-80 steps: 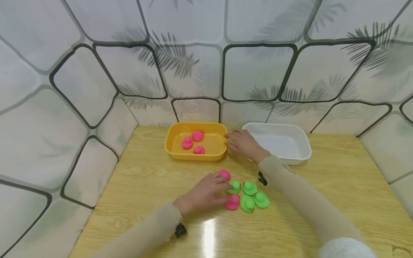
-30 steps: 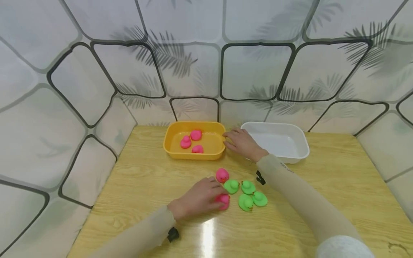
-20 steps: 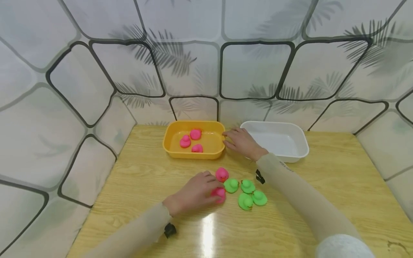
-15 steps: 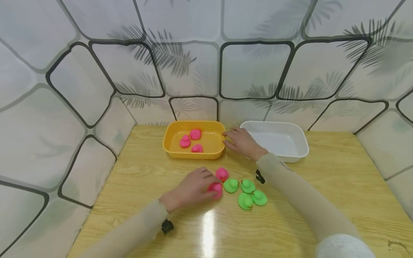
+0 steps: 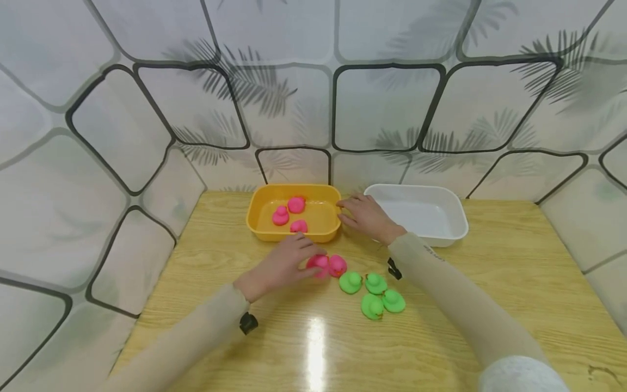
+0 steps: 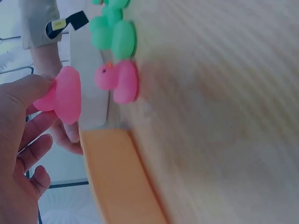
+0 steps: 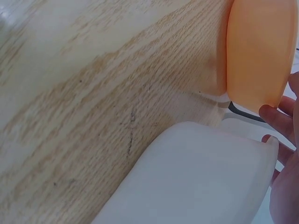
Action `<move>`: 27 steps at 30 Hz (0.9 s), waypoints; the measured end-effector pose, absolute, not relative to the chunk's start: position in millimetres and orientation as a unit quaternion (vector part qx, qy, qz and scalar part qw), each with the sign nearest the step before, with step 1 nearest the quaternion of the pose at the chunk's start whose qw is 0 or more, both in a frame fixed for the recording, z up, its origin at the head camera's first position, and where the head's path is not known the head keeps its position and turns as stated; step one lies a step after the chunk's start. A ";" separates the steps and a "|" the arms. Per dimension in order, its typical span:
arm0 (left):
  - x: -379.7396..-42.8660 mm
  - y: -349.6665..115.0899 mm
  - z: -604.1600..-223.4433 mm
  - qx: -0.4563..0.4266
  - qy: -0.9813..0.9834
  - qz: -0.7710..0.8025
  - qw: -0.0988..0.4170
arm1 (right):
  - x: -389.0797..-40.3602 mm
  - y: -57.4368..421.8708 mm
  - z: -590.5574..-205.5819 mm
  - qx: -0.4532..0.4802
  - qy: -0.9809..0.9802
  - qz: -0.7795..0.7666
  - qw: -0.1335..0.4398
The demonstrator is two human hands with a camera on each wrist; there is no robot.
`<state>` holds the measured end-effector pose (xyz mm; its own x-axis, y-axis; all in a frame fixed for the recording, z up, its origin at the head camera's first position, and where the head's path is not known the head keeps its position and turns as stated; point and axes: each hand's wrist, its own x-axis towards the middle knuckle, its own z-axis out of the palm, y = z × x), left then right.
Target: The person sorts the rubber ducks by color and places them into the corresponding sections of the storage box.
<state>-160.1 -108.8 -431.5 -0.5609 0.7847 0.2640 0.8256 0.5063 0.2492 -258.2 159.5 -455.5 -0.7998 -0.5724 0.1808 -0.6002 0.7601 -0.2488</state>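
Pink duck (image 5: 319, 267), head view: beak toward right, body partly covered by fingers; located before yellow tray (image 5: 320, 218), beside second pink duck (image 5: 337, 265). Left hand (image 5: 279, 265) pinches duck. Right hand (image 5: 367, 215) extended, relaxed, fingertips at yellow rim.

Left wrist view: duck above tabletop (image 6: 215, 116), long axis near vertical in frame, beak hidden.

Right wrist view: right hand cut off at edge, fingers beside white tray (image 7: 196, 177).

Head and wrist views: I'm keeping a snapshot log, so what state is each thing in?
Left hand: pinching the held pink duck.
Held pink duck: raised above the table.
Right hand: fingertips at the yellow tray.
Yellow tray: upright, holding three pink ducks.
White tray: upright, partly hidden behind the right hand.
Loose pink duck: on the table, unheld.
Four green ducks: on the table, unheld.
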 end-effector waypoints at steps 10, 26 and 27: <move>-187.7 -112.5 -420.3 -0.472 -0.860 -0.172 0.091 | -258.4 159.4 -455.8 0.312 -0.938 0.145 0.043; -228.2 -118.4 -413.8 -0.448 -0.871 -0.171 0.108 | -259.2 159.4 -457.4 0.311 -0.938 0.146 0.038; -230.4 -118.2 -413.3 -0.447 -0.872 -0.169 0.107 | -259.4 159.4 -457.2 0.311 -0.938 0.146 0.038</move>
<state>-230.4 -118.2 -413.3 -0.5778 0.7436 0.3365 0.8154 0.5437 0.1989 -259.4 159.4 -457.2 -0.8032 -0.5733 0.1617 -0.5953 0.7633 -0.2508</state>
